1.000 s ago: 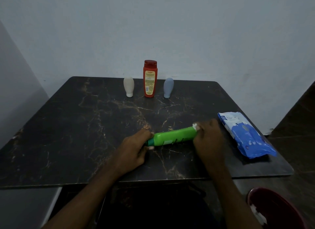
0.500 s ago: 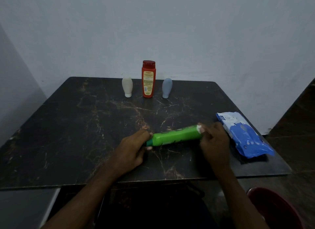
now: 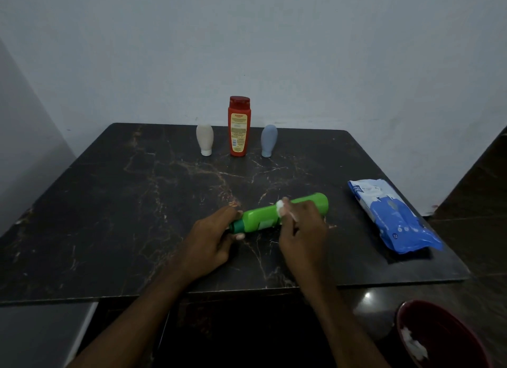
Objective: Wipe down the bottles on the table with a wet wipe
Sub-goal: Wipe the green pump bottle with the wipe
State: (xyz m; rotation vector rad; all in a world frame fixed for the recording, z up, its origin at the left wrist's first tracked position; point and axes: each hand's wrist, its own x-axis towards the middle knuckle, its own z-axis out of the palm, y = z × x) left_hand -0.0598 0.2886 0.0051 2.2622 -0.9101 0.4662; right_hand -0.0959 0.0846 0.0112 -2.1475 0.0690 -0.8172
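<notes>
As my left hand point(image 3: 211, 241) grips the green bottle point(image 3: 263, 216) and my right hand point(image 3: 301, 230) pinches the wet wipe point(image 3: 280, 204) against it, the upper-centre cream tube point(image 3: 204, 140), orange bottle point(image 3: 239, 126) and blue tube point(image 3: 269, 141) likely await wiping.

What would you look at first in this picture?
The bright green bottle lying near the front of the dark table: the left hand grips its cap end and the right hand presses a white wipe on its middle. Then the tall orange bottle standing at the back, and the blue wipe pack on the right.
</notes>
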